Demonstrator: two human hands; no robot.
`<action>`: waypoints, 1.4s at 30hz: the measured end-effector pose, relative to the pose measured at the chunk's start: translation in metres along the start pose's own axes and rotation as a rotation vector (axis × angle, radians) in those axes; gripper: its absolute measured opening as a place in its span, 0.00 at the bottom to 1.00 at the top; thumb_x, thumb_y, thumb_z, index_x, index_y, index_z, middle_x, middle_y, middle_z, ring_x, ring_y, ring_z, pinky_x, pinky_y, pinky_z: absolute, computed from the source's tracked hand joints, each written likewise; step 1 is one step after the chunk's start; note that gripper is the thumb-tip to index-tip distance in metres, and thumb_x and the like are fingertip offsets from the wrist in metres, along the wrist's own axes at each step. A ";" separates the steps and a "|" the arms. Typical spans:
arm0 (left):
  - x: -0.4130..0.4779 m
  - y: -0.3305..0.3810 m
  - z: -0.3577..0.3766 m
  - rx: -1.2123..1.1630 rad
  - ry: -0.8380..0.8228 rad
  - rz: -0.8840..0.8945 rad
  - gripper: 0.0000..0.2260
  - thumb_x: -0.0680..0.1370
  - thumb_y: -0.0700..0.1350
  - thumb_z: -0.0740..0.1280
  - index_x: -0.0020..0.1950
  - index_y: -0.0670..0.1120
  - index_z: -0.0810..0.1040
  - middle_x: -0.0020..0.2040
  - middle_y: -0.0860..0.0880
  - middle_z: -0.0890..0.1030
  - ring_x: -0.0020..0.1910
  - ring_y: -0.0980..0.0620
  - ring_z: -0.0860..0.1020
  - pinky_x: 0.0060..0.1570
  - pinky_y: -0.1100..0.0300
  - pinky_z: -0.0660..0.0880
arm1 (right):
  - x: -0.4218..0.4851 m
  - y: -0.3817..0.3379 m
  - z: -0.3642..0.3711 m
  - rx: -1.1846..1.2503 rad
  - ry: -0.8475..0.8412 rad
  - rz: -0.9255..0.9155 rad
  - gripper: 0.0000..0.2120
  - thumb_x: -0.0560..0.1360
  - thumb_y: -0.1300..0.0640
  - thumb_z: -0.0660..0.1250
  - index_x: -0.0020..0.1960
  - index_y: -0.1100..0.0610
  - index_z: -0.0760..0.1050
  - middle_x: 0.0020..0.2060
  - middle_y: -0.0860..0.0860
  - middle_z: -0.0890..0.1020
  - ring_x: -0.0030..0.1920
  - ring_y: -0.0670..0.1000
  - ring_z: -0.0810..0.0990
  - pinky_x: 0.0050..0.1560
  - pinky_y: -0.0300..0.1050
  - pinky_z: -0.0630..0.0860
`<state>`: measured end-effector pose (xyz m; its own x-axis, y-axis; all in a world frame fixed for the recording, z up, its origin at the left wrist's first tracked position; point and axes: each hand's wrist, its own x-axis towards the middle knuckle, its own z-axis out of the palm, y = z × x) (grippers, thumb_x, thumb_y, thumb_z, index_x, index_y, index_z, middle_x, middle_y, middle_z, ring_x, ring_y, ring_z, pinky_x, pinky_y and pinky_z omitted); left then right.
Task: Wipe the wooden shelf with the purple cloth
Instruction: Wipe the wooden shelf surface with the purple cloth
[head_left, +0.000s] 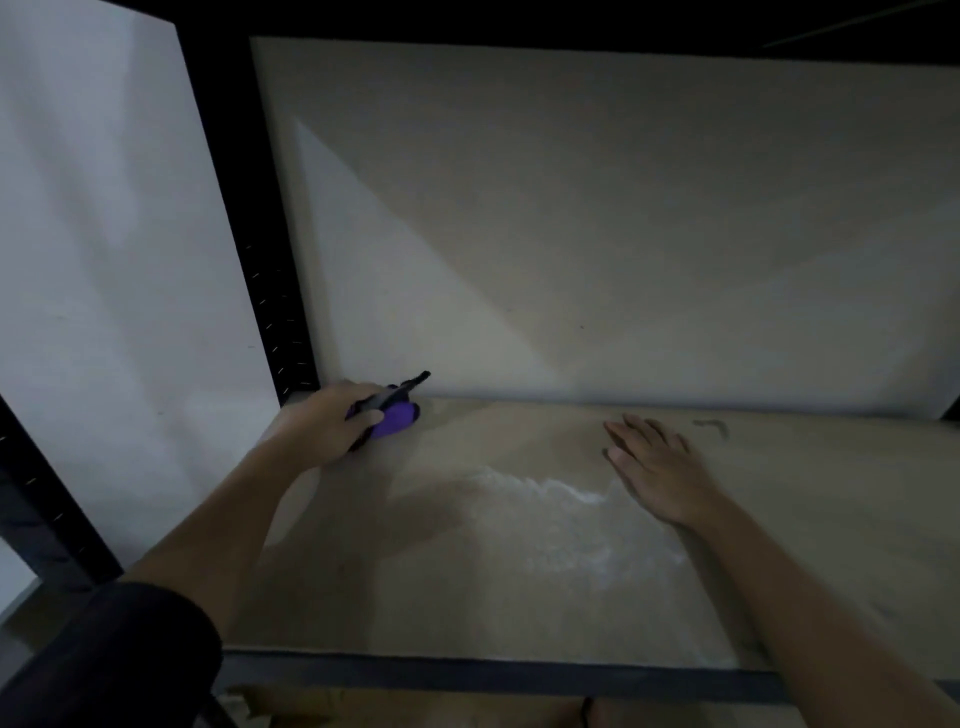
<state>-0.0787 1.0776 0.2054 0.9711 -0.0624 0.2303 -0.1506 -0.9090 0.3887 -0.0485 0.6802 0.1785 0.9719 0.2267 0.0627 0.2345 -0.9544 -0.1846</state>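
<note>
Both hands are stretched in over the dark metal front rail of the pale wooden shelf. A whitish, powdery-looking smear is seen at the middle of the board, and all else is placed from it. Just beyond the smear's right end the right hand is laid flat on the wood, fingers straight, nothing held. Beyond the smear and well to its left, the bunched purple cloth is gripped in the curled fingers of the left hand and pressed to the board in the back corner; a thin black strip sticks out of it. Farther beyond the smear, to its right, a small dark mark can be seen. The step would likely be done best if the cloth were drawn out of the corner in overlapping strokes across the smear, with pressure kept even and the flat hand lifted clear of the path.
</note>
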 end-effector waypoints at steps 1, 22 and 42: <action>0.004 -0.002 -0.002 -0.026 0.062 -0.032 0.14 0.77 0.47 0.62 0.63 0.56 0.72 0.55 0.48 0.78 0.55 0.44 0.76 0.53 0.50 0.74 | 0.000 -0.001 -0.001 0.001 0.004 0.002 0.23 0.80 0.44 0.48 0.74 0.47 0.56 0.76 0.49 0.56 0.75 0.54 0.55 0.74 0.53 0.52; 0.018 0.029 0.027 0.241 0.200 -0.334 0.18 0.78 0.51 0.61 0.68 0.49 0.71 0.60 0.38 0.75 0.57 0.36 0.72 0.54 0.49 0.70 | -0.001 -0.002 -0.003 0.010 -0.008 -0.007 0.22 0.80 0.46 0.50 0.74 0.47 0.56 0.76 0.49 0.56 0.75 0.54 0.54 0.74 0.55 0.51; 0.015 0.081 0.039 -0.185 -0.153 0.165 0.20 0.69 0.54 0.64 0.57 0.45 0.79 0.51 0.47 0.79 0.52 0.48 0.76 0.47 0.63 0.67 | -0.002 -0.001 -0.002 0.022 -0.043 -0.002 0.23 0.80 0.44 0.46 0.74 0.47 0.54 0.77 0.48 0.53 0.76 0.54 0.51 0.74 0.56 0.48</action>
<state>-0.0694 0.9869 0.2057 0.9451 -0.2779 0.1721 -0.3268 -0.7913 0.5168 -0.0503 0.6803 0.1811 0.9711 0.2376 0.0209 0.2367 -0.9495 -0.2060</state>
